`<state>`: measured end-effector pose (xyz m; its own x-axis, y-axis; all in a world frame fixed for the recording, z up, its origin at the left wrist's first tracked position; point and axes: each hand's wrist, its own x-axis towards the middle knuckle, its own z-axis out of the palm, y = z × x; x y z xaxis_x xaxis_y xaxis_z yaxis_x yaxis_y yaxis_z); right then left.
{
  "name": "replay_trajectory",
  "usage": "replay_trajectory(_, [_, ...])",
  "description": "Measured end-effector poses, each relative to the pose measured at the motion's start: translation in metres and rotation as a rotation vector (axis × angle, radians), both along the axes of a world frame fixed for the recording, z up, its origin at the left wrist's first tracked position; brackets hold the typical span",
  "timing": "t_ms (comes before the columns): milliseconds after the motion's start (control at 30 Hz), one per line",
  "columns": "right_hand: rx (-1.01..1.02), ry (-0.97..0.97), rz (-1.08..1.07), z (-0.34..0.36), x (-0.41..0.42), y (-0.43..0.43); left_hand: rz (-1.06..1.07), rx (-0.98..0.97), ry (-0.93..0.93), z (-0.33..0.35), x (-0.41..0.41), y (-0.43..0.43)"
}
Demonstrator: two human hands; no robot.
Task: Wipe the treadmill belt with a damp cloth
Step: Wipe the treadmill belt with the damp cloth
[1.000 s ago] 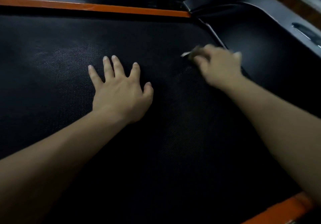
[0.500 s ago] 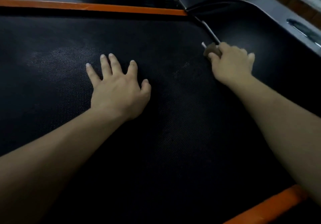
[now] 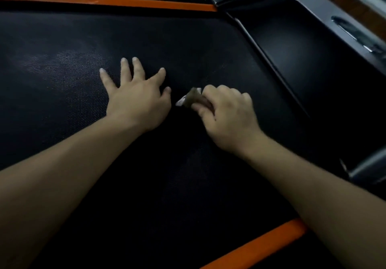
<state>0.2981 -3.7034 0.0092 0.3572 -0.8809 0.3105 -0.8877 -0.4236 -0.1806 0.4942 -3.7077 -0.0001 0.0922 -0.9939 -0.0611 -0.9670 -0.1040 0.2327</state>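
Head cam: L hand (image 3: pixel 133 99) lies flat on belt (image 3: pixel 188 185), fingers spread & straight, holding nothing. Prob. there to brace the lean & stop belt sliding under the rub. R hand (image 3: pixel 227 120) has fingers curled round a small bunched cloth (image 3: pixel 191 99), pressed to belt approx. mid-width, just right of L thumb. Wadded tight, prob. for more pressure; its pale tip pokes out left of the knuckles. Far orange rail (image 3: pixel 125 1) & near orange rail (image 3: pixel 261 245) edge the belt. Dark motor cover (image 3: pixel 302 60) sits far right. No containers in view.
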Motion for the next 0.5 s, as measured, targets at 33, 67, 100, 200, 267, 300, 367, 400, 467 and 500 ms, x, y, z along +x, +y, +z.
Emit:
replay_trajectory(33, [0.020, 0.020, -0.007, 0.003, -0.005, -0.003, -0.025, 0.003, 0.005, 0.000, 0.004, 0.001])
replay_trajectory(67, [0.030, 0.060, -0.075, 0.004, -0.016, -0.018, -0.051, 0.005, 0.008, 0.000, 0.007, 0.001])
replay_trajectory(100, [0.057, 0.102, -0.188, 0.006, -0.029, -0.038, -0.076, 0.010, 0.008, 0.001, 0.011, 0.003])
replay_trajectory(200, [0.085, 0.086, -0.486, 0.015, -0.056, -0.068, -0.134, 0.041, -0.008, 0.005, 0.015, 0.016])
replay_trajectory(267, [0.044, 0.121, -0.408, 0.008, -0.049, -0.050, -0.148, 0.042, -0.032, 0.004, 0.009, 0.033])
replay_trajectory(300, [0.023, 0.105, -0.293, 0.002, -0.042, -0.033, -0.153, 0.027, -0.056, 0.001, 0.006, 0.042])
replay_trajectory(367, [0.016, 0.090, -0.069, 0.005, -0.037, 0.001, -0.159, -0.008, -0.097, -0.003, 0.001, 0.056])
replay_trajectory(400, [0.014, 0.149, -0.037, 0.009, -0.044, 0.003, -0.160, -0.009, -0.101, -0.003, 0.000, 0.058])
replay_trajectory(467, [-0.023, 0.286, -0.161, 0.014, -0.069, -0.028, -0.159, 0.001, -0.102, -0.003, -0.001, 0.057])
replay_trajectory(500, [-0.008, 0.330, -0.293, 0.020, -0.080, -0.048, -0.159, 0.000, -0.104, -0.002, -0.001, 0.056])
